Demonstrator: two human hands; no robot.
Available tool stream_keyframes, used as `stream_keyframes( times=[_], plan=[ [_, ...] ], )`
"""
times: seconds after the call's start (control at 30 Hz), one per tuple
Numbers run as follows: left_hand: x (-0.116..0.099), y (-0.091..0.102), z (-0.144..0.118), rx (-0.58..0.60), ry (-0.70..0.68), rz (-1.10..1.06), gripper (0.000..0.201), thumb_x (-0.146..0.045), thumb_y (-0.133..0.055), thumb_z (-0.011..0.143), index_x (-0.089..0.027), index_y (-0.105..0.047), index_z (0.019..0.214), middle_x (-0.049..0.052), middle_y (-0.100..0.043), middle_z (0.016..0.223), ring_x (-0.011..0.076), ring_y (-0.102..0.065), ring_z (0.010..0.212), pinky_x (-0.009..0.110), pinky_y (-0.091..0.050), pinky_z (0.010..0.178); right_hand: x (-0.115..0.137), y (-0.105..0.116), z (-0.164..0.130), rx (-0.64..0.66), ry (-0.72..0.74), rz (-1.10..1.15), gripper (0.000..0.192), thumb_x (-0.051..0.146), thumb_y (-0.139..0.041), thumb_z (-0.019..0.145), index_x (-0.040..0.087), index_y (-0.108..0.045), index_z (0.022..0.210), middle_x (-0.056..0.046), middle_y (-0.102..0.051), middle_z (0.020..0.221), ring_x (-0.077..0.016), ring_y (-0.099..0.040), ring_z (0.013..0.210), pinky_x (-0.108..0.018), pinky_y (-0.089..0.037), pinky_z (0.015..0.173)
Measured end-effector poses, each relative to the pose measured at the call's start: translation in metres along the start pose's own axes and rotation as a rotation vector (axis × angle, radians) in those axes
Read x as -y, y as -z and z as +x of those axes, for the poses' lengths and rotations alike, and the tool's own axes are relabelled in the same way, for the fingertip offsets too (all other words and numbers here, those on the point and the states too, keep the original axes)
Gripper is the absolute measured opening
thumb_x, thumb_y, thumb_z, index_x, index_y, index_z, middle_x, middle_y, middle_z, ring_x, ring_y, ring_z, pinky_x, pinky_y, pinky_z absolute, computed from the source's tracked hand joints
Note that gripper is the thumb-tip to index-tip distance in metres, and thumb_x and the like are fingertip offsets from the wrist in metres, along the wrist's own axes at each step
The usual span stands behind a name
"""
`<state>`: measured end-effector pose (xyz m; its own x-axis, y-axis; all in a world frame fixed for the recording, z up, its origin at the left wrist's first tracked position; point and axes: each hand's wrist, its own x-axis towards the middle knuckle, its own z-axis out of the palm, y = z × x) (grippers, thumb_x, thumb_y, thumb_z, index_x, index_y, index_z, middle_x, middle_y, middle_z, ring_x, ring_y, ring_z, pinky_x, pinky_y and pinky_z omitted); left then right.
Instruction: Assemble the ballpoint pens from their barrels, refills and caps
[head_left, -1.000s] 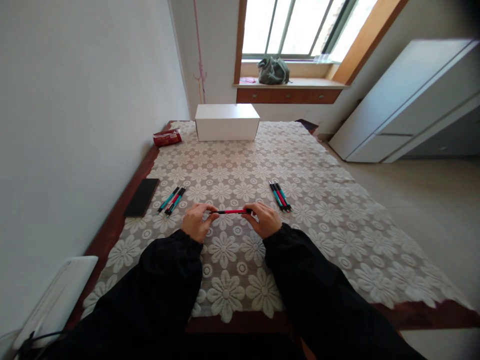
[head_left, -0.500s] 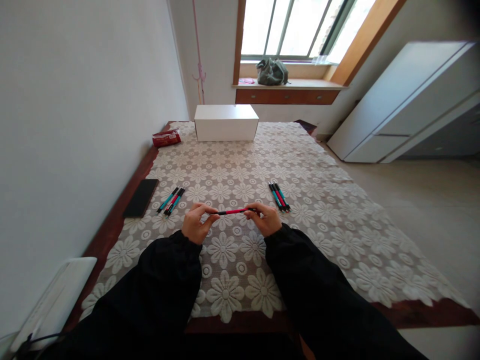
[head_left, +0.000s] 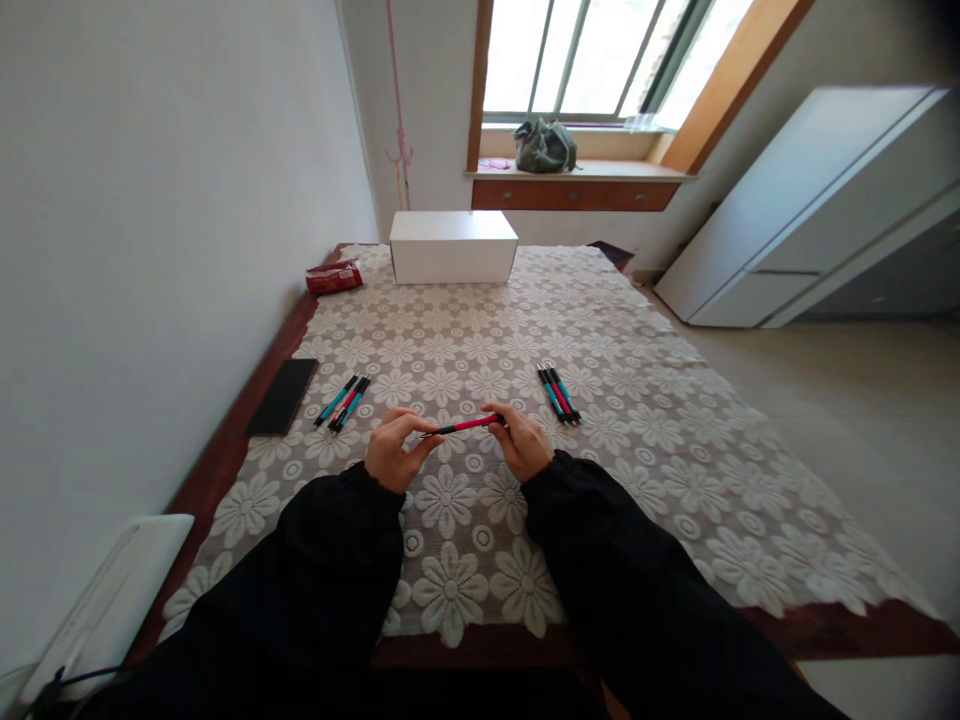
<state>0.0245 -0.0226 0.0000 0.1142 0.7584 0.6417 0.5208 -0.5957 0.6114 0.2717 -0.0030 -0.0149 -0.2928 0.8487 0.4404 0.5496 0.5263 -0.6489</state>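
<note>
pen (head_left: pixel 466 426): smooth plastic in my fingers
tablecloth (head_left: pixel 480 350): lace cloth — openwork, matt
phone (head_left: pixel 283 395): glossy
box (head_left: pixel 453 247): matt

Red pen (head_left: pixel 466 426), white floral cloth (head_left: pixel 480 360)

Two bare hands, left hand (head_left: pixel 391 455), right hand (head_left: pixel 522 443), long loose black sleeves (head_left: pixel 341 560), gathered cuffs

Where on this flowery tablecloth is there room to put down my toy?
The widest bare stretch lies between the white box and the two pen piles, left and right. The cloth's right side, beyond the right pile, is bare too. It is crowded around the hands, left and right, which hold a red pen, and by the phone.
</note>
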Motion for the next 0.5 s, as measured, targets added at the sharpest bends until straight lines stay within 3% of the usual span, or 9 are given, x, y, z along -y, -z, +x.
stream_keyframes(
  times=[0.17, 0.33, 0.5],
  plan=[
    [0.0016, -0.0007, -0.0010, 0.074, -0.001, 0.047, 0.012, -0.033, -0.075, 0.086, -0.021, -0.073, 0.083, 0.005, -0.073, 0.078, 0.0222, -0.068, 0.086, 0.035, -0.056, 0.081, 0.0011, -0.0005, 0.0005, 0.054, 0.002, -0.097, 0.029, 0.023, -0.041, 0.102, 0.022, -0.057, 0.126, -0.008, -0.071, 0.110, -0.0201, -0.069, 0.096, -0.032, -0.054, 0.087],
    [0.0033, -0.0023, -0.0024, 0.115, 0.084, 0.096, 0.015, -0.037, -0.075, 0.086, -0.022, -0.075, 0.084, 0.006, -0.073, 0.081, 0.0225, -0.068, 0.086, 0.036, -0.056, 0.084, 0.0025, 0.0069, 0.0048, 0.108, 0.022, -0.312, 0.021, 0.024, -0.045, 0.101, 0.021, -0.062, 0.114, -0.009, -0.068, 0.103, -0.0228, -0.065, 0.097, -0.031, -0.051, 0.084],
    [0.0046, -0.0027, -0.0038, 0.127, 0.147, 0.071, 0.013, -0.035, -0.074, 0.085, -0.022, -0.075, 0.084, 0.006, -0.072, 0.084, 0.0217, -0.068, 0.086, 0.034, -0.056, 0.082, -0.0003, -0.0005, 0.0026, 0.168, 0.013, -0.215, 0.023, 0.019, -0.040, 0.103, 0.022, -0.062, 0.110, -0.006, -0.066, 0.100, -0.0183, -0.064, 0.088, -0.028, -0.050, 0.078]
  ],
)
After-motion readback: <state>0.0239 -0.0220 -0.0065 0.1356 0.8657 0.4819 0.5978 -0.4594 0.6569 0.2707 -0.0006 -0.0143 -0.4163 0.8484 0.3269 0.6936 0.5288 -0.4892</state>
